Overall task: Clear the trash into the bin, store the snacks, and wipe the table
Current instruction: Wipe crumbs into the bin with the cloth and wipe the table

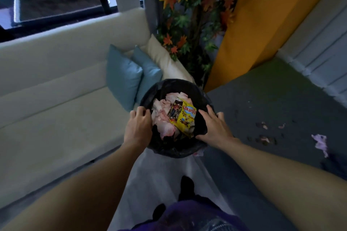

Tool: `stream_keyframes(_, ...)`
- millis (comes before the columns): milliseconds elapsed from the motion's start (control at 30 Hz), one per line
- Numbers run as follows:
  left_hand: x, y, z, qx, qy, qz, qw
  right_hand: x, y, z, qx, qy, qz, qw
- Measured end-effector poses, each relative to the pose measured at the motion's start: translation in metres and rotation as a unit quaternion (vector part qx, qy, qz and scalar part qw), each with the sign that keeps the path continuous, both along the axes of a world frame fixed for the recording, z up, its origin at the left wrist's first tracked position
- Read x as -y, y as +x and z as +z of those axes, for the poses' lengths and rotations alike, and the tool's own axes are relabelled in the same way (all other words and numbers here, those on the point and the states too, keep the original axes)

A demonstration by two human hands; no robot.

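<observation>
A round bin [170, 149] lined with a black bag stands in the middle of the head view, between the sofa and the table. Inside lie crumpled pink tissues [163, 116] and a yellow snack wrapper [185, 116]. My left hand [138, 127] curls over the bin's left rim. My right hand [216, 127] holds the right rim, thumb inside over the liner and fingers spread outside.
A cream sofa [56, 110] with two blue cushions [124, 78] lies to the left. At the right, a grey table [272, 99] carries crumbs [264, 137] and a crumpled purple tissue [321, 143]. A plant with orange leaves [189, 15] stands behind the bin.
</observation>
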State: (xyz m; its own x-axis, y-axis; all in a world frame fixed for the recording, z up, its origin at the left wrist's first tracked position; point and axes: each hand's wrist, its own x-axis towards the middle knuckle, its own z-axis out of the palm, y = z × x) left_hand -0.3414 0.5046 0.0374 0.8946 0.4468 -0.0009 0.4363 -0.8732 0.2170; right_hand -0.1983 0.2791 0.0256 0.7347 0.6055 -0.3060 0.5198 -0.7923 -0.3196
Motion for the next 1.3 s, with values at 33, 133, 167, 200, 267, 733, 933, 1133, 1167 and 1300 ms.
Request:
stream_keyframes(33, 0.005, -0.002, 0.001, -0.006, 0.000, -0.012, 1.000, 0.007, -0.007, 0.003, 0.002, 0.002, -0.008, 1.000)
stream_keyframes(133, 0.018, -0.007, -0.002, -0.019, 0.005, -0.039, 0.999, 0.028, -0.026, 0.009, 0.006, 0.006, -0.038, 0.999)
stream_keyframes(167, 0.022, -0.007, -0.003, -0.014, 0.011, -0.046, 0.999, 0.035, -0.032, 0.010, 0.004, 0.006, -0.053, 0.999)
stream_keyframes(200, 0.027, -0.008, -0.005, -0.007, 0.011, -0.053, 0.998, 0.042, -0.038, 0.011, 0.002, 0.003, -0.067, 0.998)
stream_keyframes(267, 0.038, -0.009, -0.009, 0.003, -0.006, -0.065, 0.998, 0.058, -0.050, 0.011, -0.003, -0.005, -0.095, 0.995)
stream_keyframes(733, 0.107, -0.026, -0.004, -0.104, -0.240, 0.022, 0.965, 0.137, -0.109, -0.011, -0.013, -0.027, -0.187, 0.982)
stream_keyframes(933, 0.118, -0.030, -0.020, -0.170, -0.251, 0.023, 0.953, 0.153, -0.117, -0.026, -0.041, -0.025, -0.196, 0.979)
stream_keyframes(1133, 0.132, -0.035, -0.036, -0.228, -0.339, 0.070, 0.910, 0.164, -0.119, -0.041, -0.068, -0.004, -0.206, 0.976)
stream_keyframes(1167, 0.135, -0.034, -0.036, -0.234, -0.355, 0.083, 0.901, 0.167, -0.119, -0.043, -0.069, -0.006, -0.209, 0.976)
stream_keyframes(1300, 0.148, -0.028, -0.037, -0.263, -0.363, 0.094, 0.889, 0.183, -0.112, -0.046, -0.043, 0.010, -0.214, 0.976)
